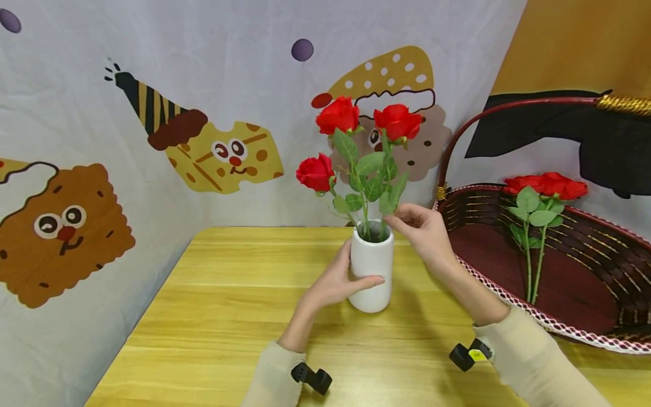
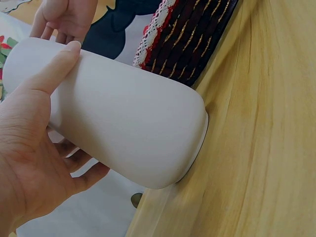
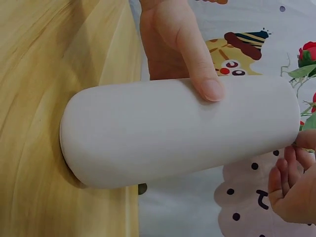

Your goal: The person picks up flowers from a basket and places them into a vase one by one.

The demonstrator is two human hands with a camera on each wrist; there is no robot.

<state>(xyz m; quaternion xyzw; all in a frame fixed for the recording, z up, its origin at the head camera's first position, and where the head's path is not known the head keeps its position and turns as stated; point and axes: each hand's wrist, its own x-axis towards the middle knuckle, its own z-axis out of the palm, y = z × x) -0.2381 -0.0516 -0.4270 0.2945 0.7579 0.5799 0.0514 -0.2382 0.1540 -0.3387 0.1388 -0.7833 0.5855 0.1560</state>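
Note:
A white vase [image 1: 373, 257] stands upright on the wooden table. My left hand [image 1: 330, 282] grips its side, the thumb [image 2: 57, 66] across the front and the other fingers behind. Three red artificial roses rise from the mouth: a left one [image 1: 315, 172], an upper one [image 1: 338, 116] and a right one [image 1: 399, 121]. At the right of the rim, my right hand [image 1: 424, 234] pinches a rose stem just under its leaves; the fingertips partly hide the stem. In the right wrist view, the right hand [image 3: 296, 182] is beside the vase mouth.
To the right, a dark woven basket [image 1: 569, 277] with a tall handle [image 1: 508, 104] and lace trim holds more red roses [image 1: 546, 185], stems down. A printed cartoon cloth [image 1: 244, 56] hangs behind the table [image 1: 213, 316].

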